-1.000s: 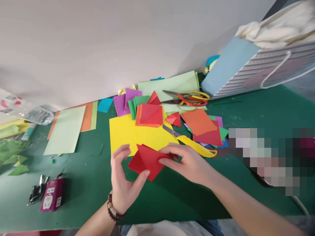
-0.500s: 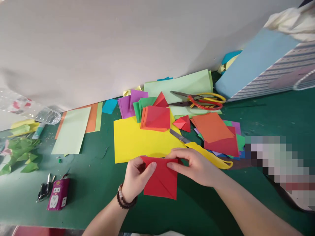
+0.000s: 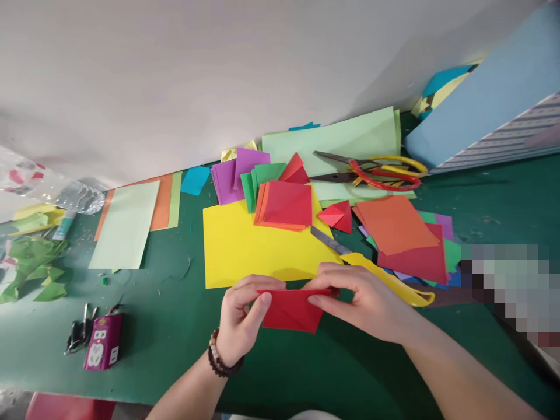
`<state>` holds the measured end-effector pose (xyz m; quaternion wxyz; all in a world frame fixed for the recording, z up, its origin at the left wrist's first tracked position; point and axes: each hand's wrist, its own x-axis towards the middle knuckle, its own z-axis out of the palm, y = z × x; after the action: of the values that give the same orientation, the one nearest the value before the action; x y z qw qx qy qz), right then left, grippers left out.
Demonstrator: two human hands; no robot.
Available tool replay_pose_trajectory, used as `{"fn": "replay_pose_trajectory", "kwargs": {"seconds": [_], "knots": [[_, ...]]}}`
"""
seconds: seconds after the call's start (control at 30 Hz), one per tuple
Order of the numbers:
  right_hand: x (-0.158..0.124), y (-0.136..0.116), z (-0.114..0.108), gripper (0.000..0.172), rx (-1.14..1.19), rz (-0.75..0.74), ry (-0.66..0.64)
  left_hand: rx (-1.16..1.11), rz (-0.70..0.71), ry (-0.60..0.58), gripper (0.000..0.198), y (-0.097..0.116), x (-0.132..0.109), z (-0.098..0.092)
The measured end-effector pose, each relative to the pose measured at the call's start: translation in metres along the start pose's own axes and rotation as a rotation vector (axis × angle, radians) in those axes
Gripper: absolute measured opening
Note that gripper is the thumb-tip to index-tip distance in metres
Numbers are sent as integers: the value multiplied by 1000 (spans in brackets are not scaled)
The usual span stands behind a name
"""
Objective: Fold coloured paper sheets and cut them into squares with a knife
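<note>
Plastic bottle (image 3: 56, 189) lies crumpled at the far left, above scraps of green paper (image 3: 30, 268). Below them on the green mat (image 3: 350, 379) sit a bunch of metal keys (image 3: 79, 337) and a small purple packet (image 3: 104, 343). A pale green sheet (image 3: 125, 224) overlaps strips of orange paper (image 3: 161, 201).

Left hand (image 3: 240, 318), with a beaded bracelet (image 3: 221, 356) at its wrist, has curled fingers and pinches the left end of a folded red paper square (image 3: 291, 309) with its thumb. That paper is held up between both hands, over the mat and just below a yellow sheet (image 3: 262, 245). Right hand (image 3: 363, 297) closes on the paper's right end, fingers bent over the top edge.

Just beyond that hand lies a yellow-handled cutting tool (image 3: 385, 280), then stacked coloured paper squares (image 3: 398, 230). Scissors (image 3: 371, 172) rest on a pale green sheet (image 3: 332, 140), and a striped bag (image 3: 494, 99) stands at the far right.
</note>
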<state>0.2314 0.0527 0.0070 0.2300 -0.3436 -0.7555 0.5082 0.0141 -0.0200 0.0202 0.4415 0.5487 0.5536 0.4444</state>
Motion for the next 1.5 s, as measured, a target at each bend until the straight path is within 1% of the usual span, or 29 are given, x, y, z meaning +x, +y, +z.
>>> {"fn": "replay_pose_trajectory", "kwargs": {"seconds": [0.07, 0.13, 0.2, 0.23, 0.27, 0.3, 0.37, 0.43, 0.53, 0.63, 0.73, 0.8, 0.83, 0.9, 0.93, 1.0, 1.07, 1.13, 1.17, 1.2, 1.27, 1.3, 1.4, 1.43, 1.47, 1.5], "knots": [[1, 0, 1, 10, 1, -42, -1, 38, 62, 40, 27, -2, -2, -2], [2, 1, 2, 14, 11, -105, 16, 82, 163, 81, 26, -4, -3, -5], [2, 2, 3, 9, 21, -203, 79, 127, 339, 93, 22, -7, -4, -8], [2, 3, 3, 9, 22, -261, 122, 144, 432, 92, 23, -8, -4, -10], [2, 4, 3, 11, 19, -316, 164, 152, 507, 96, 31, -10, -3, -11], [2, 5, 2, 13, 11, -360, 200, 147, 553, 101, 42, -11, -2, -11], [1, 6, 2, 17, -15, -398, 231, 95, 556, 107, 63, -15, 0, -12], [2, 8, 1, 20, -31, -414, 238, 43, 519, 81, 70, -19, 2, -12], [3, 11, 2, 21, -31, -448, 245, 28, 511, 16, 67, -23, 4, -13], [6, 13, 2, 22, -45, -475, 253, 56, 544, -31, 60, -25, 3, -13], [6, 14, 2, 23, -67, -496, 265, 103, 554, -58, 63, -25, 1, -13], [5, 15, 1, 22, -41, -477, 263, 112, 521, -61, 68, -23, 0, -12], [4, 14, 1, 18, -7, -445, 263, 88, 494, -54, 71, -22, -1, -12], [2, 14, 0, 10, 66, -349, 279, -21, 411, -42, 79, -18, -1, -11], [1, 13, -1, 8, 90, -279, 283, -85, 347, -39, 81, -16, -2, -9], [1, 11, 1, 11, 101, -117, 253, -183, 156, -62, 75, -11, -3, -5], [3, 8, 5, 16, 88, 19, 184, -270, -112, -79, 60, -10, -6, 4], [5, 5, 11, 20, 82, 83, 147, -396, -382, -29, 47, -13, -10, 13], [6, 4, 13, 22, 81, 88, 147, -460, -486, 21, 43, -16, -11, 18], [7, 3, 15, 23, 76, 85, 152, -498, -542, 68, 39, -19, -12, 22], [5, 3, 11, 27, 34, 58, 194, -544, -580, 153, 34, -25, -12, 26], [3, 3, 6, 28, -18, 40, 254, -565, -574, 192, 32, -27, -11, 26], [-6, 5, -19, 26, -280, 18, 540, -682, -562, 347, 35, -24, -3, 22], [-10, 7, -27, 24, -377, 27, 613, -724, -559, 391, 37, -21, -1, 20], [-15, 11, -34, 24, -471, 34, 648, -758, -556, 423, 39, -18, 1, 18], [-19, 15, -39, 26, -572, 42, 646, -787, -551, 445, 41, -15, 2, 16]]}}
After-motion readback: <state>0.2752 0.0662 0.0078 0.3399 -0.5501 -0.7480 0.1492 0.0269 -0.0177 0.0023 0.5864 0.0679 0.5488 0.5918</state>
